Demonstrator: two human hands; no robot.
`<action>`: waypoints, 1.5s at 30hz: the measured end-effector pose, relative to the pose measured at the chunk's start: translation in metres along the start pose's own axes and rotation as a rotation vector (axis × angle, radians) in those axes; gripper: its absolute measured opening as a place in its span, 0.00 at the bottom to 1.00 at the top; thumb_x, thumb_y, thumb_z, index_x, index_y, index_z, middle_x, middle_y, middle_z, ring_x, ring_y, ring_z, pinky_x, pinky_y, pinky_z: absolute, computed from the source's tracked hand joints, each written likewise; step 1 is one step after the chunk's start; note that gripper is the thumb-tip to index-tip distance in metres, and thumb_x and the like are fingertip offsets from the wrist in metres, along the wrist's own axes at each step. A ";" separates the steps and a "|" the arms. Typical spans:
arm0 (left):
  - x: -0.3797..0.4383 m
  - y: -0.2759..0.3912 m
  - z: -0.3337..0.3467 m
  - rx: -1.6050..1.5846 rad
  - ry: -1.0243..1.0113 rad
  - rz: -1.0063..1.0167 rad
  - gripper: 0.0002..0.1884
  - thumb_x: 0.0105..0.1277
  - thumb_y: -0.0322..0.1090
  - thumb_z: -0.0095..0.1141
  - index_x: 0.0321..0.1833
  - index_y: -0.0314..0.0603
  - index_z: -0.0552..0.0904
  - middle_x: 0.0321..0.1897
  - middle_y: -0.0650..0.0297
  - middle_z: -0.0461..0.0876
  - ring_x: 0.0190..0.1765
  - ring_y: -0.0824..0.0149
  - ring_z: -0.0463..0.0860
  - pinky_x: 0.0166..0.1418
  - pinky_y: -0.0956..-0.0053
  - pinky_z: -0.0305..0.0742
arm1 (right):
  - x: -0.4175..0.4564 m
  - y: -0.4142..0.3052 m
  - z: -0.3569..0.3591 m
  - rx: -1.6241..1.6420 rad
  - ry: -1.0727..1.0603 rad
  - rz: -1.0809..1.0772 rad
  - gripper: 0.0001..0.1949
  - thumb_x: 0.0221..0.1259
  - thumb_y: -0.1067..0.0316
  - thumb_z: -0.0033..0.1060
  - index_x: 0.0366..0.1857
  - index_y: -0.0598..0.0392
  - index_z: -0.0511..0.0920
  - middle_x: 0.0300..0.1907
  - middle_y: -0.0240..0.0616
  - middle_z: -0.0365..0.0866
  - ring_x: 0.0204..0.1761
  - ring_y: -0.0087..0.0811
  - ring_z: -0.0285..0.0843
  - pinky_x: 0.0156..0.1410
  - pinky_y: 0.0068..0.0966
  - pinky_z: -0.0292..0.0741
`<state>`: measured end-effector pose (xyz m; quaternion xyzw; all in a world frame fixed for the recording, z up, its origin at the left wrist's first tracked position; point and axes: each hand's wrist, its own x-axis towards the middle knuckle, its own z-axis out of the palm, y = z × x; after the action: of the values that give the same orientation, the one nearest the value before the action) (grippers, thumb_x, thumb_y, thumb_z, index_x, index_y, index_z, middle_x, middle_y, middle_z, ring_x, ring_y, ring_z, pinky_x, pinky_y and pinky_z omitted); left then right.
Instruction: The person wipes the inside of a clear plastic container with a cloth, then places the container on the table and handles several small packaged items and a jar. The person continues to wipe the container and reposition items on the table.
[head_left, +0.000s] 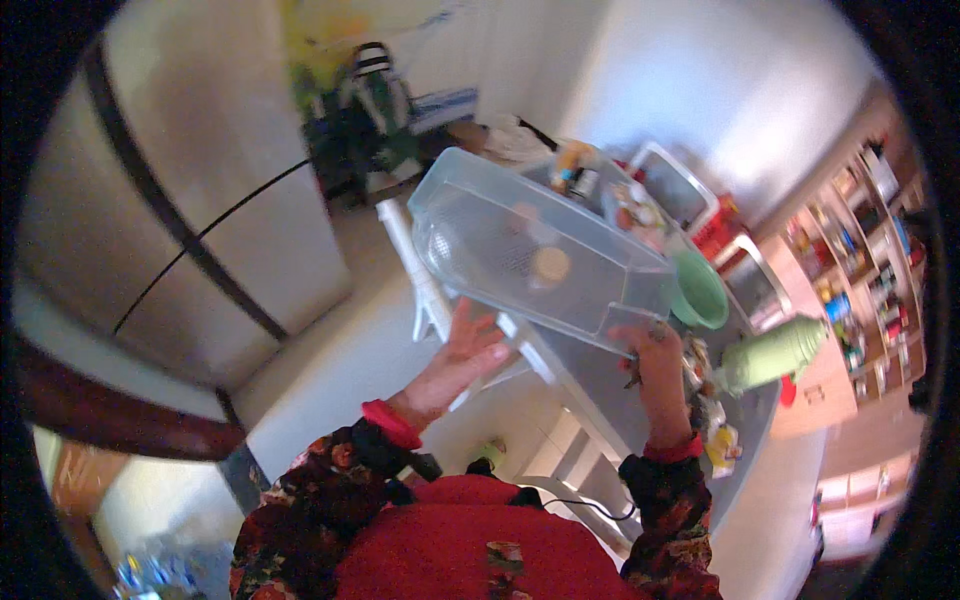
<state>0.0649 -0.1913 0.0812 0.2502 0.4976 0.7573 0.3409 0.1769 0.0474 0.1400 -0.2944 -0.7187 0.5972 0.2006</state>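
A translucent plastic bin (517, 255) is tilted above a grey-topped table (600, 382) in front of me. My right hand (656, 356) grips the bin's near right corner, with the fingers partly hidden. Beside the bin's lower left edge, my left hand (465, 352) has its fingers apart and its palm partly turned up. Its fingertips are close to that edge; contact is hard to make out. A round tan spot (551, 268) shows in or through the bin, and I cannot tell which.
A pale green thermos flask (776, 354) and a green basin (699, 289) stand on the table's right side. A yellow-and-white packet (723, 448) lies nearer me. White table legs (420, 262) show at left. Shelves (862, 255) line the right, and cabinet doors (187, 172) the left.
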 end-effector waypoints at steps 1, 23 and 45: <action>-0.010 0.012 -0.003 -0.048 -0.031 0.077 0.53 0.62 0.55 0.57 0.74 0.48 0.30 0.72 0.51 0.48 0.73 0.53 0.53 0.71 0.51 0.53 | -0.009 -0.005 0.023 0.006 -0.064 -0.023 0.10 0.48 0.65 0.64 0.33 0.58 0.81 0.25 0.27 0.71 0.25 0.21 0.71 0.23 0.18 0.69; -0.225 0.073 -0.158 -0.584 0.726 0.431 0.29 0.62 0.55 0.48 0.60 0.43 0.65 0.48 0.53 0.71 0.52 0.53 0.74 0.56 0.50 0.70 | -0.094 -0.059 0.187 0.373 -0.870 0.051 0.23 0.65 0.63 0.52 0.59 0.65 0.66 0.48 0.49 0.78 0.49 0.35 0.77 0.55 0.30 0.73; -0.215 0.047 -0.126 -0.733 0.437 0.361 0.45 0.54 0.57 0.50 0.75 0.68 0.45 0.63 0.46 0.63 0.62 0.45 0.67 0.61 0.42 0.62 | -0.156 -0.081 0.247 -0.336 -1.243 -1.022 0.28 0.72 0.55 0.40 0.72 0.53 0.52 0.75 0.47 0.40 0.77 0.44 0.36 0.76 0.41 0.42</action>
<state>0.1002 -0.4419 0.0685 0.0302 0.2055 0.9656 0.1564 0.1202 -0.2483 0.1782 0.4275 -0.8238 0.3708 -0.0335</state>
